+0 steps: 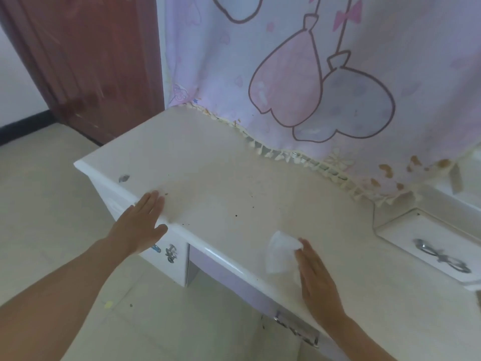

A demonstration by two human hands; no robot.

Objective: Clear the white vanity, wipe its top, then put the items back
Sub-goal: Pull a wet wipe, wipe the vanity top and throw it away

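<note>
We are laying our left grip (144,222) flat on the front left edge of the white desk (208,165), fingers straight and close together, thumb spread along the rim, grasping nothing. Our right grip (317,280) is pressing down on the top further right, near the front edge, its fingers also straight and released. Its fingertips are resting on a white wipe (279,252), which is lying on the desk top and spreading out to the left of that grip. The wipe is showing blurred, so we are not making out its folds. Dark specks (236,215) are dotting the top between the two grips, and a grey chip (124,178) is showing near the left corner. A pale pink cloth (312,61) printed with heart balloons is hanging behind, its fringed hem (299,157) trailing along the back of the desk. At the right, a small white drawer (395,235) with a silver bow handle (440,256) is sitting on the top. A brown door (91,61) is standing beyond the desk on the left.
</note>
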